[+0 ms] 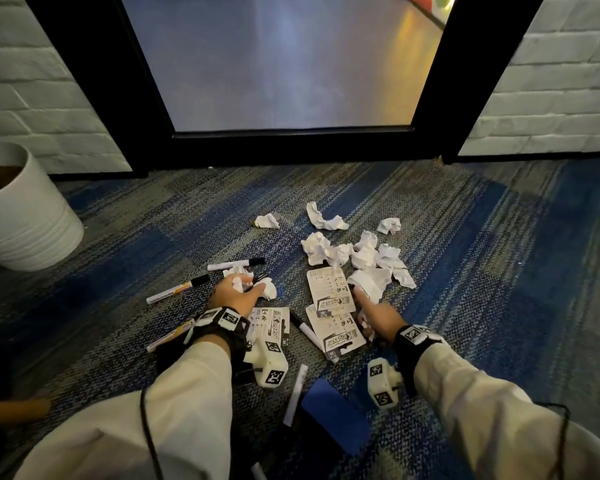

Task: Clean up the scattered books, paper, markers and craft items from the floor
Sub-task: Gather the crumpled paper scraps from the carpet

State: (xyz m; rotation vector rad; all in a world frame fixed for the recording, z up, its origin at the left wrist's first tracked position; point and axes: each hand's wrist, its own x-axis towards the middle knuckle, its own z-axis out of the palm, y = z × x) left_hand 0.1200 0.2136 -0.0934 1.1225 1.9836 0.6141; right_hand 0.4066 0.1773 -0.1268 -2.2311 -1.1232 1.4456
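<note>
Crumpled white paper balls [357, 254] lie in a loose heap on the blue-grey carpet, with single ones [267, 221] farther back. My left hand [234, 294] grips a few crumpled papers [268, 289]. My right hand [374, 317] has its index finger stretched to a larger paper wad [369, 282], and white paper shows under its curled fingers. Printed packaging cards [329, 289] [271, 323] lie between my hands. Black-capped white markers [236, 264] [177, 289] [305, 329] [295, 393] are scattered around them.
A white ribbed bin [25, 220] stands at the left by the brick wall. A black-framed glass door [291, 64] rises straight ahead. A blue flat item [333, 417] lies near my knees. Open carpet [499, 271] stretches to the right.
</note>
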